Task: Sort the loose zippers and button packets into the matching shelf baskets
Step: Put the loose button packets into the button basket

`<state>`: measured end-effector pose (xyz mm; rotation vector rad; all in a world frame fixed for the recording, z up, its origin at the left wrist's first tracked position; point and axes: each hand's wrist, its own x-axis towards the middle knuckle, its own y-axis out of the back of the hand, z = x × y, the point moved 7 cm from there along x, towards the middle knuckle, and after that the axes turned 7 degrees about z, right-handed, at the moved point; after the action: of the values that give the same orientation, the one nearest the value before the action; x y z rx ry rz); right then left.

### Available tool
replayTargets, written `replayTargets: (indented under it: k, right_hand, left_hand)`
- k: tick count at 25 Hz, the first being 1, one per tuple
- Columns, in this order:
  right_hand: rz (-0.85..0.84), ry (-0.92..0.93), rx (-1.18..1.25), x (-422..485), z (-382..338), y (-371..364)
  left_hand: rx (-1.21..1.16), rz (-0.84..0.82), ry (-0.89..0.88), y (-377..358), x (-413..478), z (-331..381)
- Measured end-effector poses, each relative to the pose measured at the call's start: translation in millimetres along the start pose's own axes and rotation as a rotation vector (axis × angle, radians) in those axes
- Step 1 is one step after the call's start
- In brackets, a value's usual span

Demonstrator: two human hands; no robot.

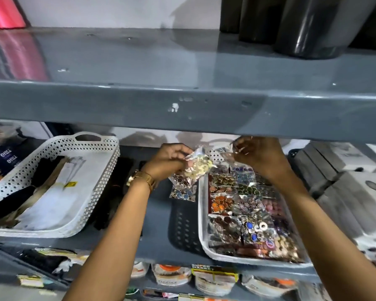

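Observation:
My left hand grips a clear packet of cream buttons above the gap between the two baskets. My right hand pinches another clear plastic packet just under the upper shelf edge. Below it, a white basket on the right is filled with several packets of coloured buttons. More button packets lie loose on the shelf next to that basket's left wall. A white perforated basket on the left holds black, brown and white zippers.
A grey upper shelf board hangs low over my hands. Dark zippers and a dark perforated tray lie between the baskets. Grey boxes stand at the right. Tubs and packets fill the shelf below.

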<state>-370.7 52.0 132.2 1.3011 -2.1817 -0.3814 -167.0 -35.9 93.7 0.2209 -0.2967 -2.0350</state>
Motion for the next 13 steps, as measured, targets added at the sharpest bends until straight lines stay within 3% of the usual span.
replayTargets:
  k: [2, 6, 10, 13]
  right_hand:
    - [0.088, 0.173, -0.358, -24.0, 3.1, 20.0]
    - [-0.088, -0.038, -0.743, -64.2, 55.1, 14.7]
    - [-0.302, -0.069, -0.683, -94.9, 82.9, -7.9]
    - [-0.338, -0.071, -0.579, -100.0, 86.4, -12.0]
  left_hand:
    - [0.106, -0.141, -0.039, -39.6, 2.7, 7.1]
    - [0.472, -0.277, -0.099, -102.6, 4.7, 3.5]
    - [0.943, -0.265, -0.197, -126.3, 1.6, -10.9]
    - [1.106, -0.251, -0.246, -130.1, 1.5, -21.0]
